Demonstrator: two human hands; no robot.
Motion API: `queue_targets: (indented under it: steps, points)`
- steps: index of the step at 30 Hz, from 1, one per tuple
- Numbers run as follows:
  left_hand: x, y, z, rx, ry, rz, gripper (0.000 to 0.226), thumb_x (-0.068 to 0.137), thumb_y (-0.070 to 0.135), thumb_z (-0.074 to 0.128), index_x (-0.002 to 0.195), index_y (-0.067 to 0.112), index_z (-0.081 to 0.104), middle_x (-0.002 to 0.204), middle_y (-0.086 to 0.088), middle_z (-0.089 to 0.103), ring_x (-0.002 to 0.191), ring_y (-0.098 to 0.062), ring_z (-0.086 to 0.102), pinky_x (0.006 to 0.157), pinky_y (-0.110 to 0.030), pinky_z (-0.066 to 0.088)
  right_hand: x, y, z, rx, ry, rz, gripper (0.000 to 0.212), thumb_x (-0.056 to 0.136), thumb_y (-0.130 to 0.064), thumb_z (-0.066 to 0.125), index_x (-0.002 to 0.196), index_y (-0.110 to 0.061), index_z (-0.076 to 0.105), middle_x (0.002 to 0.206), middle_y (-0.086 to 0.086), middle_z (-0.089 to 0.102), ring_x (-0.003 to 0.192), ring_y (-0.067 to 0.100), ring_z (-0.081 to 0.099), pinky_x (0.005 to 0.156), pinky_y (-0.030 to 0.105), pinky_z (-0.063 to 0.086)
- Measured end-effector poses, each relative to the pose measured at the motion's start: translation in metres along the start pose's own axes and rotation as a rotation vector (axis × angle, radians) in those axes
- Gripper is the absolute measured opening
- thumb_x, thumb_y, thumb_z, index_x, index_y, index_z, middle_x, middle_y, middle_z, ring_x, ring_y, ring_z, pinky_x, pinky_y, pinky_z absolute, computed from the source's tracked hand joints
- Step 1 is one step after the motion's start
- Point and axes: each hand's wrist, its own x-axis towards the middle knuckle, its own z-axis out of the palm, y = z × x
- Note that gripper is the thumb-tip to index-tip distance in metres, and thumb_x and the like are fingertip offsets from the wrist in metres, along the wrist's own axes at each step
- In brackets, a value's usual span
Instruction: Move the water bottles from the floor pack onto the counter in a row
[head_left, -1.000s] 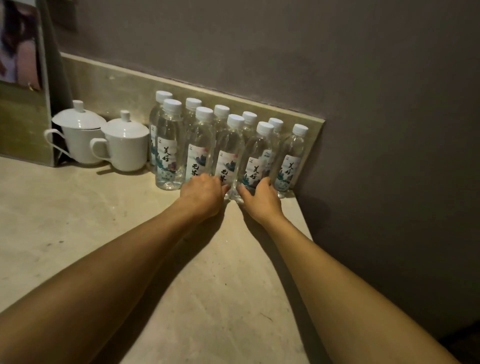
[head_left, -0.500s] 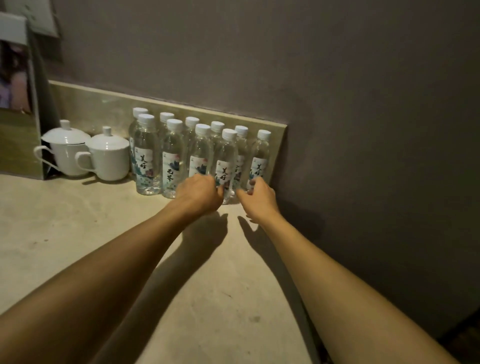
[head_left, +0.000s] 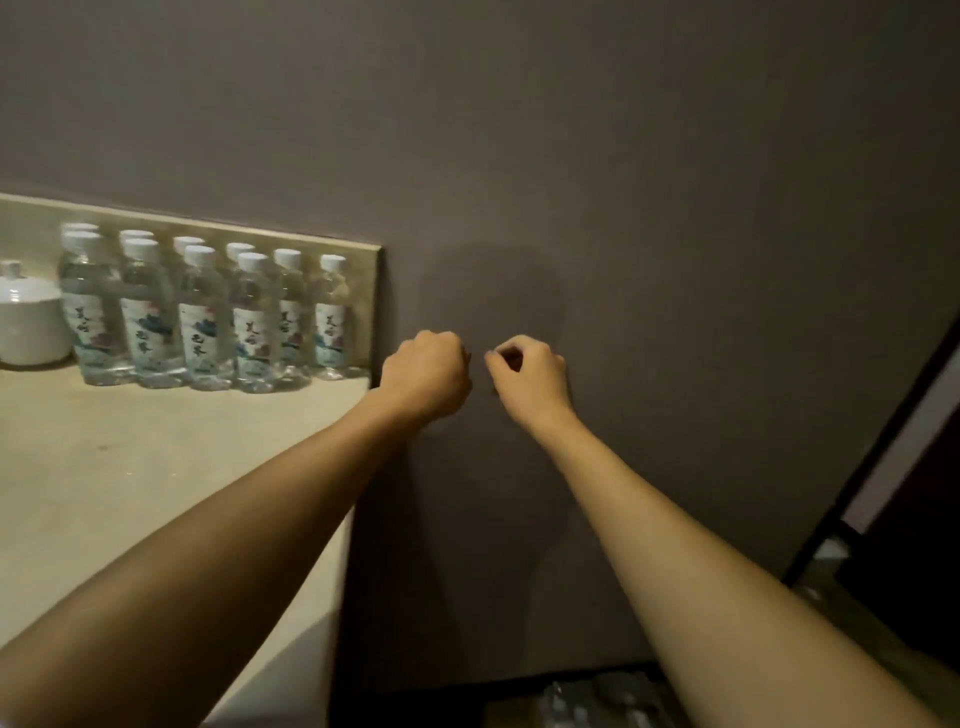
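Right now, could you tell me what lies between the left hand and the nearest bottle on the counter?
In the head view, only the backsplash end lies between the left hand and the rightmost bottle.

The clear plastic water bottles (head_left: 200, 317) wear white screw caps, and each carries a white paper label printed with dark brush characters over a blue and dusky pink wash pattern. Beside them the glazed ceramic lidded cup (head_left: 28, 322) is plain white. The stone counter top (head_left: 156, 467) is pale beige with faint darker specks, and the low stone backsplash strip (head_left: 358, 249) behind the bottles shows a mottled olive-beige. The painted wall (head_left: 623, 156) is a flat greyish mauve with no pattern, darker where a shadow falls. A black frame edge (head_left: 883, 441) runs along the far right.
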Motion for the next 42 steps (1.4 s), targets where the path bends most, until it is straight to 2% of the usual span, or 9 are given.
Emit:
queue_targets:
  steps: [4,10,16,20,23,27,32,37,42]
  points:
    - [-0.016,0.077,0.028,-0.082,-0.107,0.057,0.023,0.096,0.021,0.050,0.108,0.014,0.068,0.103,-0.009,0.066,0.090,-0.029,0.065,0.076,-0.036,0.053,-0.017,0.051,-0.064,0.004,0.061,0.060,0.015,0.088,-0.029,0.058,0.085,-0.019,0.069,0.086,0.003,0.072,0.089,0.026,0.067,0.083,0.040,0.055]
    - [-0.036,0.173,0.070,-0.146,-0.230,0.207,0.023,0.092,0.023,0.051,0.104,0.013,0.068,0.099,-0.008,0.064,0.083,-0.029,0.060,0.073,-0.038,0.050,-0.041,0.128,-0.129,0.006,0.143,0.207,0.013,0.086,-0.025,0.060,0.081,-0.019,0.070,0.084,0.003,0.073,0.086,0.024,0.069,0.082,0.040,0.056]
    - [-0.045,0.230,0.132,-0.186,-0.355,0.279,0.027,0.094,0.032,0.051,0.099,0.012,0.067,0.092,-0.007,0.063,0.080,-0.027,0.060,0.071,-0.036,0.050,-0.055,0.208,-0.163,-0.024,0.173,0.387,0.011,0.085,-0.017,0.060,0.084,-0.017,0.070,0.084,0.005,0.074,0.084,0.022,0.070,0.082,0.041,0.057]
    - [-0.042,0.250,0.192,-0.183,-0.456,0.284,0.026,0.094,0.035,0.049,0.086,0.012,0.060,0.090,-0.009,0.062,0.079,-0.027,0.061,0.071,-0.035,0.050,-0.061,0.274,-0.166,-0.069,0.045,0.530,0.019,0.088,-0.010,0.058,0.072,-0.020,0.062,0.080,0.008,0.070,0.081,0.025,0.070,0.079,0.039,0.058]
    - [-0.036,0.261,0.244,-0.167,-0.550,0.276,0.028,0.097,0.035,0.047,0.091,0.012,0.061,0.092,-0.007,0.061,0.078,-0.024,0.058,0.069,-0.034,0.047,-0.060,0.328,-0.162,-0.085,-0.128,0.662,0.025,0.092,-0.012,0.056,0.069,-0.020,0.058,0.076,0.007,0.067,0.081,0.027,0.068,0.076,0.041,0.059]
    - [-0.017,0.273,0.313,-0.157,-0.663,0.220,0.030,0.097,0.036,0.043,0.097,0.011,0.062,0.103,-0.011,0.062,0.092,-0.030,0.062,0.078,-0.038,0.051,-0.046,0.391,-0.154,-0.103,-0.159,0.760,0.027,0.092,-0.007,0.055,0.066,-0.016,0.054,0.063,0.004,0.060,0.059,0.015,0.061,0.065,0.033,0.053]
    - [0.004,0.290,0.387,-0.204,-0.775,0.098,0.034,0.096,0.035,0.042,0.098,0.010,0.065,0.105,-0.011,0.067,0.093,-0.030,0.064,0.083,-0.039,0.054,-0.023,0.448,-0.135,-0.100,-0.203,0.833,0.024,0.088,-0.004,0.056,0.067,-0.016,0.054,0.065,0.002,0.059,0.058,0.014,0.058,0.053,0.024,0.047]
    - [0.024,0.309,0.436,-0.213,-0.821,0.051,0.029,0.097,0.033,0.042,0.087,0.012,0.061,0.098,-0.011,0.064,0.087,-0.029,0.062,0.075,-0.036,0.050,-0.009,0.504,-0.126,-0.071,-0.229,0.913,0.028,0.088,-0.003,0.056,0.065,-0.016,0.051,0.064,0.003,0.056,0.058,0.016,0.056,0.056,0.027,0.048]
    - [0.035,0.326,0.472,-0.230,-0.887,0.004,0.027,0.095,0.033,0.045,0.083,0.014,0.059,0.088,-0.008,0.061,0.079,-0.026,0.060,0.068,-0.033,0.047,0.003,0.551,-0.126,-0.041,-0.256,0.971,0.028,0.088,-0.004,0.055,0.065,-0.018,0.052,0.065,0.003,0.057,0.069,0.021,0.058,0.067,0.034,0.050]
